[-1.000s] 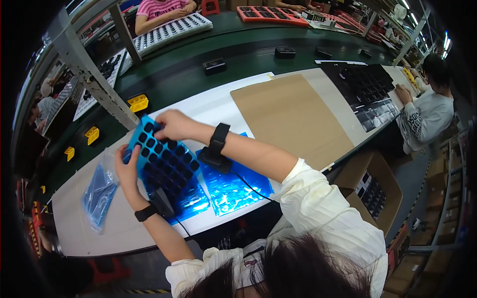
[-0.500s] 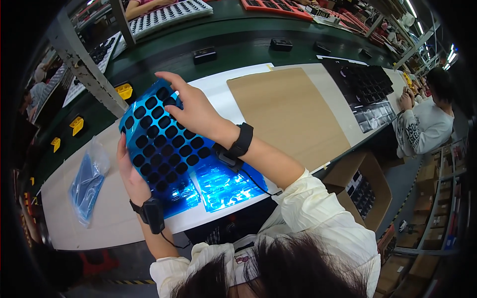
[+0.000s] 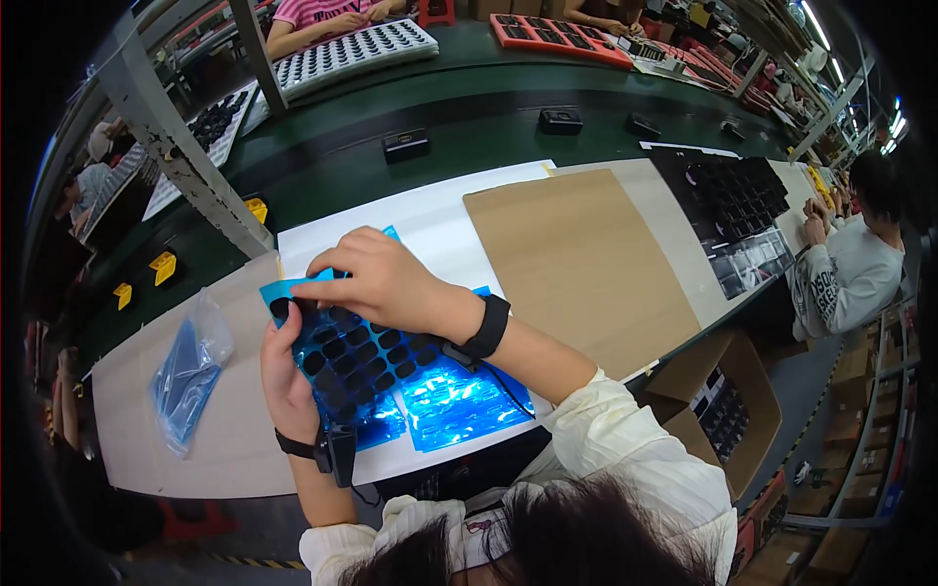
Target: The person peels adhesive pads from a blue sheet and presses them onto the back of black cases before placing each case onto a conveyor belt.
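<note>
A blue plastic film sheet (image 3: 337, 356) carrying rows of black rounded-square stickers is in my hands, slightly raised at its upper left corner. My left hand (image 3: 288, 391) grips its left edge, thumb on top near a black sticker. Over the upper left corner, my right hand (image 3: 381, 283) has its fingers bent and closed on the film's edge; whether a sticker is between them is hidden. Beneath and to the right lies shiny blue film (image 3: 464, 400) on white board. Both wrists wear black bands with small boxes.
A clear bag with blue film (image 3: 191, 376) lies to the left. Brown cardboard (image 3: 586, 259) covers the table on the right, with black trays (image 3: 733, 190) beyond. Black boxes (image 3: 405, 145) and yellow pieces (image 3: 164, 266) sit on the green conveyor (image 3: 479, 122). A co-worker (image 3: 850, 264) sits at right.
The film sheet has come down closer to the table. My right hand has moved lower, from above the stickers to the sheet's upper left corner. The view has shifted slightly.
</note>
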`<state>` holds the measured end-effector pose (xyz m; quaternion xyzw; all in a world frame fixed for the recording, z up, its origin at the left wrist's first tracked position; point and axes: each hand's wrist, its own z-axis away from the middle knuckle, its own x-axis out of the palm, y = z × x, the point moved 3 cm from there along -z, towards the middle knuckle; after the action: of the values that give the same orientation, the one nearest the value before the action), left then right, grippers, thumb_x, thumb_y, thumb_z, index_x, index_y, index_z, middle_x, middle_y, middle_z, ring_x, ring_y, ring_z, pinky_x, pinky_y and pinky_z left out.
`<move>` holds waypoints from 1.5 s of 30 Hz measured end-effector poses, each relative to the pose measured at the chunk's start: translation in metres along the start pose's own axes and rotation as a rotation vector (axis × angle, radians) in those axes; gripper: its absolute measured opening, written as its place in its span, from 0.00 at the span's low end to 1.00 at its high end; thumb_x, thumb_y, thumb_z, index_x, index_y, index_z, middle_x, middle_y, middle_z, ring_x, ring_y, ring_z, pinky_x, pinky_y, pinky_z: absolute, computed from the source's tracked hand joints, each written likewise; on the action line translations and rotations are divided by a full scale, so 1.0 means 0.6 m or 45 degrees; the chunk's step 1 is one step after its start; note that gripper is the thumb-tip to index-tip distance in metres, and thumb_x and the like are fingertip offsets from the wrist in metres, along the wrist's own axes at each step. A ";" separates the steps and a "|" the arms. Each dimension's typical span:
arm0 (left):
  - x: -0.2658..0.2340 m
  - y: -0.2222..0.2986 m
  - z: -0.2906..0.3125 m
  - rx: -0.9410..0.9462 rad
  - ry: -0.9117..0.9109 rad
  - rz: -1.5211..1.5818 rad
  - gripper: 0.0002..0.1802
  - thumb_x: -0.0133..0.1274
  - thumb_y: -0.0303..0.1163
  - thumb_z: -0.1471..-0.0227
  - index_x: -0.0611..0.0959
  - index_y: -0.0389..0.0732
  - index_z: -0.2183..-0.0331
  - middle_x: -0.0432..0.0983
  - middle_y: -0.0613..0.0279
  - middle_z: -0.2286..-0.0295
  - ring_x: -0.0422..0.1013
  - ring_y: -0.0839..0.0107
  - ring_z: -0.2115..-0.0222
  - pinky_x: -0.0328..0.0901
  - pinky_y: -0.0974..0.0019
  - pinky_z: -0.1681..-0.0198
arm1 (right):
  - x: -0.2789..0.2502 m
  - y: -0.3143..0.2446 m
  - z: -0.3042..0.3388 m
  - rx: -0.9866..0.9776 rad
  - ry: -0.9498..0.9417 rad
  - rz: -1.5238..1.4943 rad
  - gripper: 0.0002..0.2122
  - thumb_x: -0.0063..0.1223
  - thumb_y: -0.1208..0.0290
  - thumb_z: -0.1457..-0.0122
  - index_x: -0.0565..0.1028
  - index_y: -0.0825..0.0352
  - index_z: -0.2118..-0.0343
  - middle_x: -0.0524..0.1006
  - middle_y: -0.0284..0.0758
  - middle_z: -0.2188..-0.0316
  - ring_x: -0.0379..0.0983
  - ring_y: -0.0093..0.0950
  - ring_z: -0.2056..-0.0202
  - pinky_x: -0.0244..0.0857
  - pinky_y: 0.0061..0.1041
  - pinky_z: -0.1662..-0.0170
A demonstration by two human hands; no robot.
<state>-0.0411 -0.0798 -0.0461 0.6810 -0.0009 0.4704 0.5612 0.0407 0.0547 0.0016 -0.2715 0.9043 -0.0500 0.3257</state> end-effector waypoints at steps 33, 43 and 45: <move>-0.016 0.004 -0.007 -0.242 0.025 0.086 0.08 0.47 0.29 0.52 0.74 0.34 0.69 0.73 0.60 0.72 0.70 0.73 0.71 0.65 0.72 0.65 | -0.004 -0.002 -0.012 0.161 -0.313 -0.550 0.11 0.58 0.77 0.61 0.74 0.66 0.71 0.70 0.31 0.80 0.67 0.24 0.76 0.60 0.19 0.73; -0.005 0.029 -0.007 0.031 0.312 -0.272 0.10 0.47 0.32 0.52 0.76 0.36 0.67 0.74 0.62 0.71 0.70 0.76 0.71 0.64 0.75 0.66 | -0.020 -0.007 -0.021 0.083 0.008 -0.526 0.11 0.56 0.77 0.59 0.73 0.66 0.69 0.72 0.34 0.69 0.64 0.29 0.58 0.56 0.24 0.55; 0.001 0.027 -0.003 0.055 0.347 -0.224 0.11 0.47 0.32 0.52 0.76 0.36 0.67 0.74 0.62 0.71 0.69 0.77 0.70 0.63 0.76 0.66 | -0.027 -0.007 -0.017 0.345 0.173 -0.720 0.15 0.55 0.78 0.58 0.72 0.65 0.64 0.72 0.35 0.65 0.62 0.30 0.55 0.54 0.27 0.51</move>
<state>-0.0508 -0.0841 -0.0335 0.6201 0.1451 0.5074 0.5805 0.0468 0.0590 0.0195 -0.4623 0.7978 -0.2764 0.2710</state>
